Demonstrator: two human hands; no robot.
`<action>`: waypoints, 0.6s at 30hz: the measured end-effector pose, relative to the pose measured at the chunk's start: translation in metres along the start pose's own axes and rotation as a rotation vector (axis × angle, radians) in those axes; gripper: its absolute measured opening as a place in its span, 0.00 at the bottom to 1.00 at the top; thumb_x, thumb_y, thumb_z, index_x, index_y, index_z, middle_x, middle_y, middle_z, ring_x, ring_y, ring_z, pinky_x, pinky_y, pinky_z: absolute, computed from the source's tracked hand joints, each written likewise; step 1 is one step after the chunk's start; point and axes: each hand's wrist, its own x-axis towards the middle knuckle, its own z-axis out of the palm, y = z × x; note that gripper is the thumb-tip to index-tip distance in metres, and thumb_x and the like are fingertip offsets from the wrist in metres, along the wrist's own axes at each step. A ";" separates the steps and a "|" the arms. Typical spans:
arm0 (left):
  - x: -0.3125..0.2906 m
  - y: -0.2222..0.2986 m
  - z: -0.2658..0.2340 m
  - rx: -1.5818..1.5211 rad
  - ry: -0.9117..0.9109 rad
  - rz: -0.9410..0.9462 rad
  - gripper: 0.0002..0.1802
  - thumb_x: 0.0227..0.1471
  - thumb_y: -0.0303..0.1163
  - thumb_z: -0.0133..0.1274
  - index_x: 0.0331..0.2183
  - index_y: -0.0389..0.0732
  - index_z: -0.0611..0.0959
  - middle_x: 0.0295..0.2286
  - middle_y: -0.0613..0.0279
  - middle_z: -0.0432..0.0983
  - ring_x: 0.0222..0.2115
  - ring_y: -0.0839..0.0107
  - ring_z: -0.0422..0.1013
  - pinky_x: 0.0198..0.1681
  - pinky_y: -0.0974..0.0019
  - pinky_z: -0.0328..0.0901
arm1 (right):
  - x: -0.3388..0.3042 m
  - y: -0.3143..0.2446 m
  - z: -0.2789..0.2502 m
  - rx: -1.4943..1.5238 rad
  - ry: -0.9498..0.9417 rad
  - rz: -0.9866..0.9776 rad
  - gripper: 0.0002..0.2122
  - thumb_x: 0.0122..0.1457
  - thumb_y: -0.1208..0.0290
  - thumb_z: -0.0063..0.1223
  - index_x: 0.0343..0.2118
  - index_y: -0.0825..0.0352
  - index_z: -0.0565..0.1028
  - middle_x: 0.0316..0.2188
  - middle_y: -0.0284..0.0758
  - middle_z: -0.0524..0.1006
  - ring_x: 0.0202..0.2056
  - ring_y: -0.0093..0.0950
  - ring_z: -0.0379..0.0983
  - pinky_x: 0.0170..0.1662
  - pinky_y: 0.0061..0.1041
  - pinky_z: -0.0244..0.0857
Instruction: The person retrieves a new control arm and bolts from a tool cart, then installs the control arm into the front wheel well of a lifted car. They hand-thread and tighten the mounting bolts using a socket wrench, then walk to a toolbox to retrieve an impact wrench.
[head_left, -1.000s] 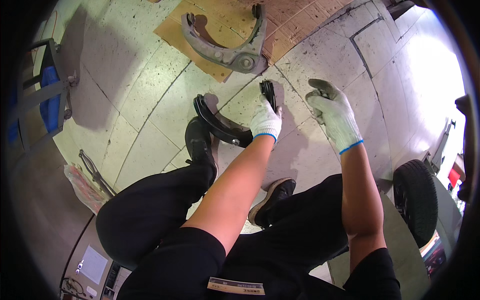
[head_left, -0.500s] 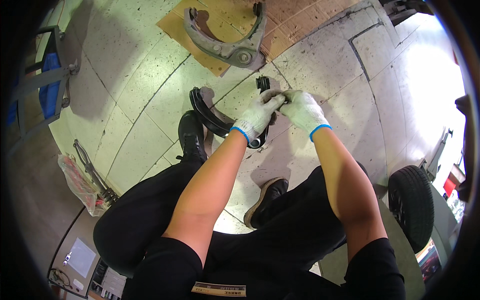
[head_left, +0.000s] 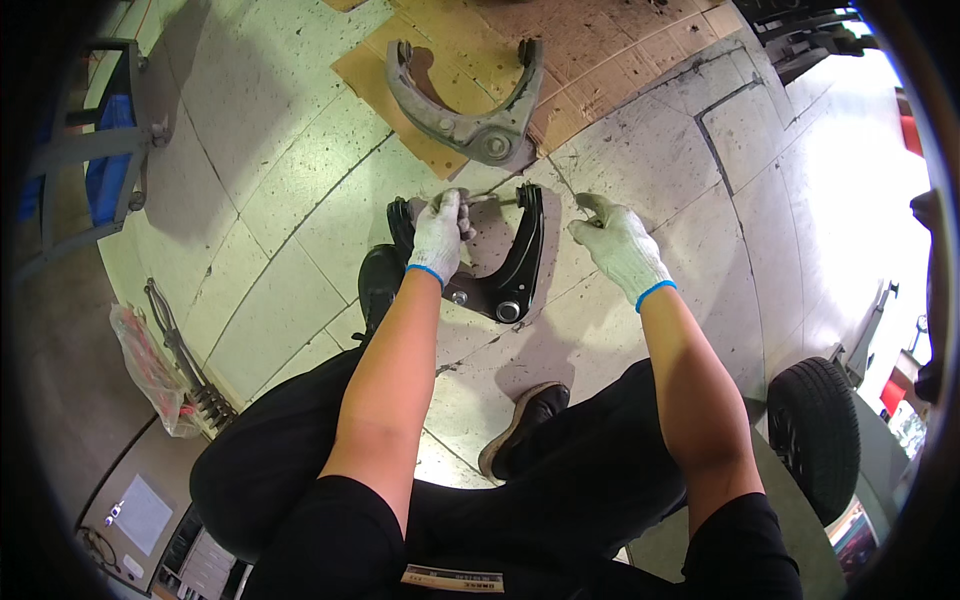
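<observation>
Nearest you, your right shoe (head_left: 525,430) is planted on the floor (head_left: 640,400), and your left shoe (head_left: 380,285) stands just beside the black curved bracket (head_left: 528,255). If you shifted that left foot forward, the toe could knock the bracket; part of the shoe is hidden by your left forearm.

The bracket lies on the floor between your feet and the cardboard, its two ends pointing away from you. Your left hand (head_left: 438,240) is over its left side, fingers curled, but you can't tell from here what they are clamped on, if anything. A thin pale rod (head_left: 485,198) shows beside the fingertips, reaching toward the bracket's right end; whether it touches is too small to make out. A loose grip or poor alignment could let it drop or catch on the rim.

Your right hand (head_left: 617,245) is in the air, apart from the bracket, thumb and forefinger close; you can't tell whether they pinch something small. Nothing appears to steady the bracket's right side, so a push there might swing it round.

Farther off, a worn grey bracket (head_left: 463,128) rests on the cardboard (head_left: 610,85), which the upper edge cuts off. At the far right, glare washes out the floor, so a small dropped piece could be hard to spot.
</observation>
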 end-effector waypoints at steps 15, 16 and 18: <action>0.022 -0.030 0.029 0.130 0.081 -0.086 0.13 0.69 0.42 0.49 0.43 0.44 0.80 0.26 0.71 0.68 0.19 0.78 0.63 0.24 0.67 0.66 | -0.004 0.015 -0.009 0.050 0.176 0.053 0.30 0.60 0.54 0.56 0.64 0.62 0.71 0.54 0.45 0.80 0.56 0.43 0.76 0.61 0.35 0.67; 0.021 -0.031 0.033 0.070 0.086 -0.118 0.12 0.69 0.43 0.50 0.42 0.45 0.79 0.26 0.70 0.69 0.19 0.78 0.63 0.24 0.67 0.66 | -0.006 0.014 -0.010 0.063 0.188 0.066 0.30 0.60 0.55 0.56 0.64 0.62 0.71 0.54 0.45 0.80 0.56 0.42 0.77 0.61 0.35 0.67; 0.021 -0.033 0.037 0.077 0.097 -0.102 0.12 0.69 0.44 0.50 0.41 0.45 0.79 0.26 0.70 0.68 0.19 0.78 0.62 0.24 0.67 0.66 | -0.010 0.013 -0.012 0.060 0.188 0.022 0.29 0.60 0.55 0.56 0.64 0.61 0.72 0.54 0.44 0.80 0.55 0.42 0.77 0.60 0.35 0.68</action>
